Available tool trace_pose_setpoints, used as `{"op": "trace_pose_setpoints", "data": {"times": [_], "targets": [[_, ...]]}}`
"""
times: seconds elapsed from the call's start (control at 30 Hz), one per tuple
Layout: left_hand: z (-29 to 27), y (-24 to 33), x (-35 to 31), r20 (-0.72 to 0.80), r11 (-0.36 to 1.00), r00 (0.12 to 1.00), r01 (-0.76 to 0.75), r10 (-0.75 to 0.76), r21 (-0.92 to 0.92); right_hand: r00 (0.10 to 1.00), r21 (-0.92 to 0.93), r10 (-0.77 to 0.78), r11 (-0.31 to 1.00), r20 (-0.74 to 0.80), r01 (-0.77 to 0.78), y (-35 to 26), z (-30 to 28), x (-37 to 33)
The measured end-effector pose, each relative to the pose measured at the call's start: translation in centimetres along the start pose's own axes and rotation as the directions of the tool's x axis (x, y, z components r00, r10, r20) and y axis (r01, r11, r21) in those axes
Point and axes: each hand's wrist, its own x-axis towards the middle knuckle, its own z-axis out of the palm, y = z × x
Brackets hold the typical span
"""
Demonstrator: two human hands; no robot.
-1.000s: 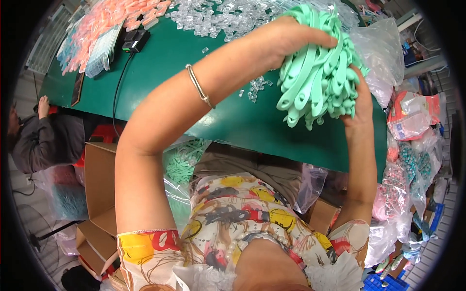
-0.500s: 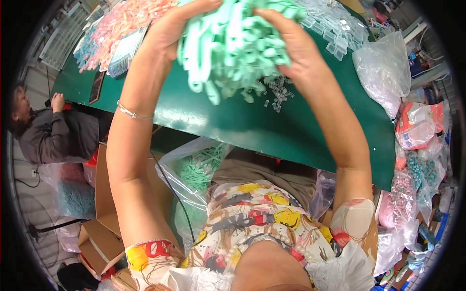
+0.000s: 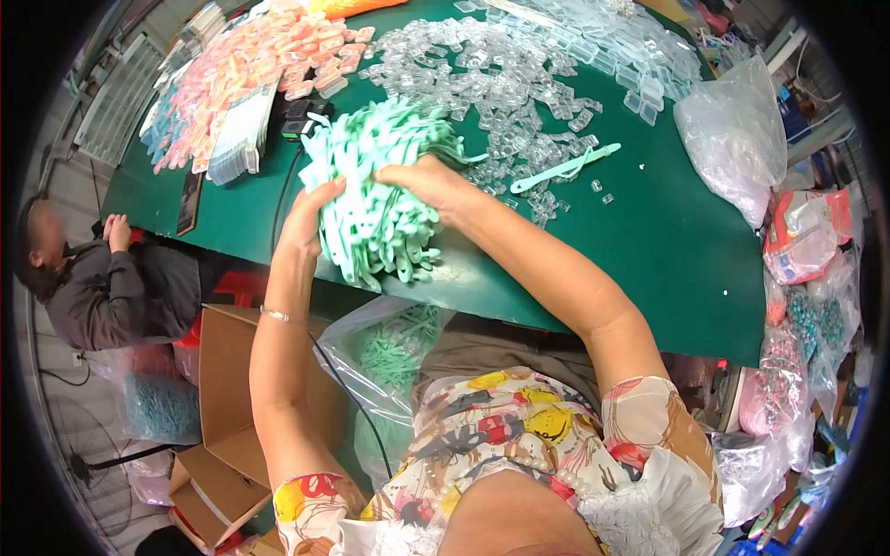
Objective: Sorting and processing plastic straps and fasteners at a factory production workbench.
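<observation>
A big bunch of mint-green plastic strips (image 3: 380, 208), long, thin and rounded at the ends, is gathered between my two hands at the table's near edge. My left hand (image 3: 309, 215) clasps its left side, thumb on the strips. Around the upper right of the bunch curls my right hand (image 3: 428, 184), its thumb on top and its other fingers mostly hidden. A lone mint-green strip (image 3: 565, 169) lies on the green table (image 3: 667, 250), right of my right hand. Small clear plastic pieces (image 3: 482, 56) are spread beyond the bunch.
Orange plastic pieces (image 3: 287, 42) and stacked pale cases (image 3: 243, 130) lie at the far left, near a small black device (image 3: 306, 119). Clear boxes (image 3: 630, 56) fill the far right. An open bag of green strips (image 3: 399, 347) is below the edge. A person (image 3: 120, 287) is at left.
Both hands have brought the bunch of strips down and to the left, toward the near table edge. The clear pieces behind it and a lone strip on the table now show.
</observation>
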Motion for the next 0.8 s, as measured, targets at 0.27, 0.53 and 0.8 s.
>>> {"op": "trace_pose_setpoints", "data": {"times": [0.27, 0.53, 0.8], "targets": [[2.5, -0.7, 0.2, -0.031, 0.992, 0.992, 0.123, -0.123, -0.005, 0.986, -0.110, -0.160, 0.982, -0.042, 0.155, 0.7, -1.8, 0.0], [8.2, -3.2, 1.2, 0.115, 0.974, 0.967, 0.225, -0.225, 0.020, 0.974, 0.053, -0.027, 0.998, -0.225, 0.040, -0.6, -5.1, -6.2], [12.5, -4.3, 1.2, 0.238, 0.971, 0.943, 0.212, -0.232, 0.108, 0.938, -0.076, -0.023, 0.997, -0.347, -0.003, -2.6, -6.6, -11.3]]}}
